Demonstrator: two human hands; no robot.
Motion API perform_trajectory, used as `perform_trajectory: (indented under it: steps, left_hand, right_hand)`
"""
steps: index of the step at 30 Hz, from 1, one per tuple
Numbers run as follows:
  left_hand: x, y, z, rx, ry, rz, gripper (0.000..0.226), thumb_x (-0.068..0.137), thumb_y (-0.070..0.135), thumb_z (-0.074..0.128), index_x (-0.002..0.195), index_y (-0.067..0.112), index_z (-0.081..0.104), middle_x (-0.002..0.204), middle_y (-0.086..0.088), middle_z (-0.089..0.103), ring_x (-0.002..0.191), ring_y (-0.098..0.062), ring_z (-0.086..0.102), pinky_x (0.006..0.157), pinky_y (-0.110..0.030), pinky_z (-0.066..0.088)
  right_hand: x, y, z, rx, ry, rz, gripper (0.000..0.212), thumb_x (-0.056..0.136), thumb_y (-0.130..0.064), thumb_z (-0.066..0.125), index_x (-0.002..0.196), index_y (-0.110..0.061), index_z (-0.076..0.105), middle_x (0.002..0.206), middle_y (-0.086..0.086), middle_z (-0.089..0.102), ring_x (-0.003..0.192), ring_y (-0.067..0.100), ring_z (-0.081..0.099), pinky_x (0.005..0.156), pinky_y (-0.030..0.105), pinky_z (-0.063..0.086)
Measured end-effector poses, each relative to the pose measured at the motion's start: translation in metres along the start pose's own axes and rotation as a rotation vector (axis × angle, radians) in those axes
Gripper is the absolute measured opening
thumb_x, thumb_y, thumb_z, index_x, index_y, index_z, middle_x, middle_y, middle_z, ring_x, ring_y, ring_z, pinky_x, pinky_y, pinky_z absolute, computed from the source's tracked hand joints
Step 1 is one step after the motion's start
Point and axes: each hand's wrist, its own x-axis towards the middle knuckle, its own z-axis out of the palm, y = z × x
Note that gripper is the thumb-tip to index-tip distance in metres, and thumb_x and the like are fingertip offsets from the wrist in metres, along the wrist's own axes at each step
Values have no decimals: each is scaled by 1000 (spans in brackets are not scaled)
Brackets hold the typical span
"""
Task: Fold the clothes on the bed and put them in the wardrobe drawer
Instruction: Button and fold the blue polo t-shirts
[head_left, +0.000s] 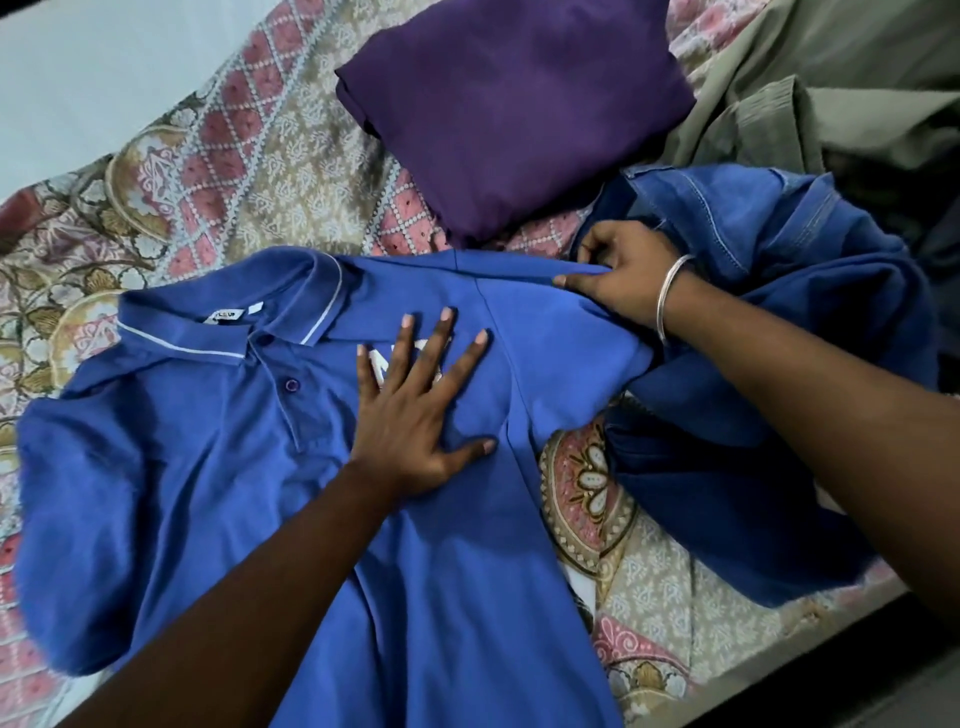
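A blue polo shirt lies spread front-up on the patterned bedspread, collar toward the left. My left hand presses flat on its chest with fingers spread, partly covering a white print. My right hand pinches the shirt's sleeve at the upper edge; a metal bangle sits on that wrist. A folded purple garment lies behind the shirt. Blue denim jeans are bunched at the right, partly under my right arm.
An olive-green garment is heaped at the back right. The bed's edge runs along the lower right, with dark floor beyond it. A pale wall shows at the upper left.
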Motion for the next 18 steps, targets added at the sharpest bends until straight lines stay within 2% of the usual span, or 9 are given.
perform_trajectory:
  steps: [4, 7, 10, 12, 14, 16, 18]
  left_hand:
    - [-16, -9, 5, 96, 1, 114, 91, 79, 84, 32, 156, 41, 10, 166, -1, 1, 152, -31, -5, 112, -68, 5]
    - [-25, -11, 8, 132, -7, 189, 82, 86, 78, 27, 156, 38, 16, 166, -5, 6, 152, -33, 0, 113, -69, 5]
    - [-35, -10, 10, 97, -30, 182, 77, 90, 73, 24, 156, 34, 19, 166, -4, 7, 153, -30, 2, 114, -67, 5]
    - [-44, -6, 10, 9, -41, 148, 73, 93, 69, 26, 156, 33, 22, 166, 0, 8, 153, -25, 4, 115, -64, 7]
    - [-58, 2, 10, -133, -4, 58, 65, 97, 59, 30, 155, 29, 29, 165, 4, 15, 153, -20, 8, 117, -60, 9]
    - [-81, 12, 8, -316, 63, -77, 56, 100, 46, 32, 151, 23, 38, 161, 7, 26, 151, -16, 16, 120, -51, 13]
    - [-110, 21, 9, -485, 151, -206, 49, 101, 34, 35, 144, 14, 48, 155, 3, 39, 147, -17, 28, 119, -46, 21]
  right_hand:
    - [-6, -5, -5, -155, -6, -34, 39, 67, -31, 86, 86, -11, 59, 70, -1, 56, 68, 18, 51, 60, 28, 37]
    - [-19, -1, 3, -207, 67, -167, 50, 62, -27, 90, 93, -7, 56, 91, 11, 57, 79, 26, 54, 73, 35, 46]
    - [-45, -4, 18, -292, 181, -303, 49, 67, -37, 84, 97, -8, 58, 106, 15, 53, 91, 32, 56, 81, 47, 50]
    - [-75, -12, 32, -418, 314, -430, 51, 76, -52, 72, 105, -11, 63, 120, 16, 55, 107, 34, 54, 88, 48, 45]
    - [-112, -20, 56, -396, 335, -502, 44, 85, -50, 65, 109, -12, 65, 120, 15, 58, 108, 34, 56, 87, 46, 44]
    - [-155, -18, 89, -258, 241, -426, 34, 88, -37, 66, 107, -8, 66, 107, 14, 61, 94, 35, 59, 78, 45, 48]
    - [-196, -7, 120, -156, 189, -245, 36, 86, -32, 67, 109, -4, 64, 102, 16, 60, 92, 38, 59, 79, 43, 49]
